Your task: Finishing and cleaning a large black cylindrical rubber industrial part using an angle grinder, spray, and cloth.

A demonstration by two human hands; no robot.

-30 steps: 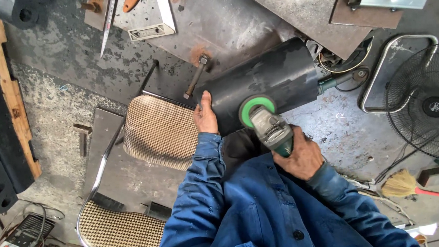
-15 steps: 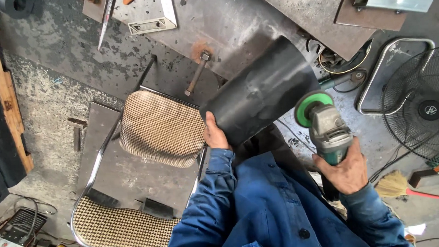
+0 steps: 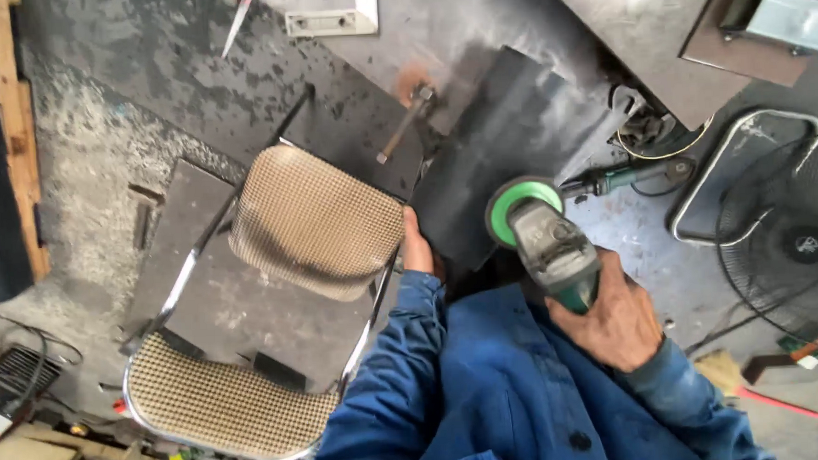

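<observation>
While the right hand (image 3: 615, 318) grips the grinder: its green disc (image 3: 518, 202) sits at the dark metal sheet's (image 3: 507, 152) lower edge.
Left hand (image 3: 416, 248): fingers closed on that sheet's lower left edge.
Chair (image 3: 312, 220): just left, on the floor.
</observation>
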